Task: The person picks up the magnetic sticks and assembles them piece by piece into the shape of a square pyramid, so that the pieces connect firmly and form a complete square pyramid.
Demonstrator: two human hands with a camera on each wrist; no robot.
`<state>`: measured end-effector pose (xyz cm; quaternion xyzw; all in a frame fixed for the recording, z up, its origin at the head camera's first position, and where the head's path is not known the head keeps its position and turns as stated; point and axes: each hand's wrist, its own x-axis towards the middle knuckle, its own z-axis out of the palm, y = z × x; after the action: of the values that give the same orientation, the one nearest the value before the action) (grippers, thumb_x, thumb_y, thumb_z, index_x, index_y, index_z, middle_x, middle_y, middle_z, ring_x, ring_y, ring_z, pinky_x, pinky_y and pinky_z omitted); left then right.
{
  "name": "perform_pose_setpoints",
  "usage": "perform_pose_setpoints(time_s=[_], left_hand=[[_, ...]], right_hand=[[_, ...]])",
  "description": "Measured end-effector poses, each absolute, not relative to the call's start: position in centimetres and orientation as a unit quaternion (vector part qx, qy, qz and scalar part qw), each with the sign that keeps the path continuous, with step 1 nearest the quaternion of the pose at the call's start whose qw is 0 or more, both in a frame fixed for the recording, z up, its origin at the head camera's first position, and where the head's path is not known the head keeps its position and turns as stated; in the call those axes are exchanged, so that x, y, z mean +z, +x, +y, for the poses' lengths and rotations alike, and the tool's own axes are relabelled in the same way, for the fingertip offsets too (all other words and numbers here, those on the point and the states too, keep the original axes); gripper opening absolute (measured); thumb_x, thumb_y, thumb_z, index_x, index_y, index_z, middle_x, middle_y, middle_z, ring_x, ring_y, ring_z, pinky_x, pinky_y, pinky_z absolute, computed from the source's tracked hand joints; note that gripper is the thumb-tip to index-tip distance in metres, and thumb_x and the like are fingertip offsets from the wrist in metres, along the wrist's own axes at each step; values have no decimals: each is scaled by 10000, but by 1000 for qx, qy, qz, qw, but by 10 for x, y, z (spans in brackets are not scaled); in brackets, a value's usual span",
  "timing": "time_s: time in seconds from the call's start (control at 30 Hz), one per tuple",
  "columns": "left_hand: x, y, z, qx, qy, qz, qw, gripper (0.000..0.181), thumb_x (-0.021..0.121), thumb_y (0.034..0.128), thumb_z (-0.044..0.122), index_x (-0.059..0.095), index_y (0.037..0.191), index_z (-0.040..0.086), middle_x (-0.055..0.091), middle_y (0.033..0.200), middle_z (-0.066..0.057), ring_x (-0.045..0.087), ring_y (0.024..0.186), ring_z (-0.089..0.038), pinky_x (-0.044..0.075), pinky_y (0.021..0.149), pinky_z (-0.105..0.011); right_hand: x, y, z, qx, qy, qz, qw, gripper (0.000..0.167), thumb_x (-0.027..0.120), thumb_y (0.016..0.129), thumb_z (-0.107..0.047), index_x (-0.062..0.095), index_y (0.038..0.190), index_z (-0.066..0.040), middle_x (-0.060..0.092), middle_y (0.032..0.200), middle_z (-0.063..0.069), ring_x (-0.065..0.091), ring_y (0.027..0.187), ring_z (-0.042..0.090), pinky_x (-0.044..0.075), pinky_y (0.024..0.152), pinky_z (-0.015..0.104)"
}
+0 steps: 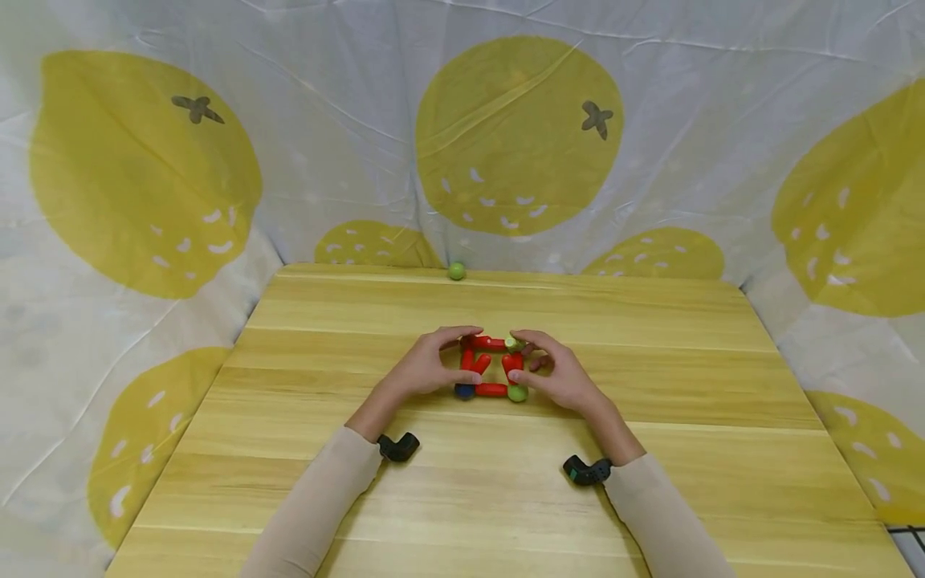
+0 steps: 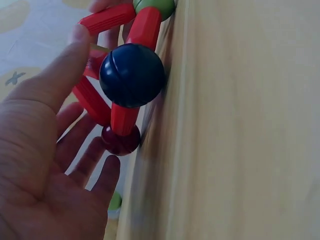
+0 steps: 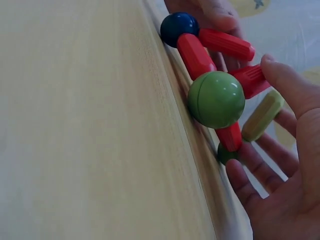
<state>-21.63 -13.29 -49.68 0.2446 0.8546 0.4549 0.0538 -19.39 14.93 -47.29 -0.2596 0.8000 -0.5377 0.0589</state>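
A frame of red magnetic rods [image 1: 491, 390] joined by balls rests on the wooden table. Its corners are a dark blue ball [image 2: 132, 75] front left, a green ball [image 3: 216, 99] front right, a dark red ball [image 2: 121, 140] back left and another green ball [image 3: 227, 154] back right. Further red rods [image 2: 91, 101] slant up from the corners, and a yellow-green rod [image 3: 263, 115] rises at the back right. My left hand [image 1: 428, 363] grips rods on the left side, thumb in front, fingers behind. On the right, my right hand [image 1: 561, 373] holds rods between thumb and forefinger, other fingers loose.
A loose green ball [image 1: 457, 271] lies at the table's far edge, against the lemon-print cloth [image 1: 347, 160]. The wooden table [image 1: 491, 490] spreads around both arms. Each wrist carries a black camera [image 1: 587, 471].
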Motion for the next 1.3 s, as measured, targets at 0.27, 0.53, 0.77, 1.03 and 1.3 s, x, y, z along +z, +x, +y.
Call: perform_pose_setpoints(time_s=[0.27, 0.53, 0.77, 1.03, 1.3], left_hand=[[-501, -218, -137, 451, 250, 855, 57, 772, 899, 786, 432, 597, 1466, 229, 601, 1448, 81, 524, 1393, -184, 427, 1180, -432], [-500, -220, -137, 457, 246, 852, 60, 787, 900, 769, 460, 595, 1465, 258, 601, 1445, 91, 529, 1390, -184, 424, 1185, -415], [-497, -243, -149, 490, 239, 836, 63, 710, 799, 904, 417, 534, 1507, 150, 554, 1524, -32, 491, 1433, -266, 389, 1210, -454], [-487, -307, -158, 497, 187, 846, 52, 723, 777, 917, 446, 482, 1536, 220, 421, 1606, -60, 440, 1457, -331, 393, 1202, -495], [-491, -332, -156, 358, 211, 909, 26, 764, 689, 995, 392, 330, 1626, 154, 155, 1722, -153, 293, 1541, -411, 275, 1244, -587]], right_hand=[[-473, -193, 147, -526, -273, 804, 54, 563, 750, 940, -71, 543, 1457, 12, 585, 1411, 218, 586, 1144, 441, 535, 927, 637], [-470, -192, 145, -511, -271, 813, 64, 616, 754, 937, -76, 502, 1493, 3, 492, 1524, 207, 571, 1151, 453, 518, 931, 642], [-511, -209, 162, -468, -259, 842, 75, 1086, 964, 718, -331, 350, 1600, -179, 369, 1599, 9, 508, 1273, 285, 472, 1025, 470], [-513, -214, 168, -467, -256, 841, 94, 1168, 989, 671, -376, 310, 1609, -224, 419, 1537, -9, 470, 1341, 245, 419, 1116, 483], [-518, -214, 169, -466, -278, 835, 89, 1127, 991, 674, -345, 343, 1584, -199, 435, 1532, -12, 471, 1352, 222, 446, 1103, 390]])
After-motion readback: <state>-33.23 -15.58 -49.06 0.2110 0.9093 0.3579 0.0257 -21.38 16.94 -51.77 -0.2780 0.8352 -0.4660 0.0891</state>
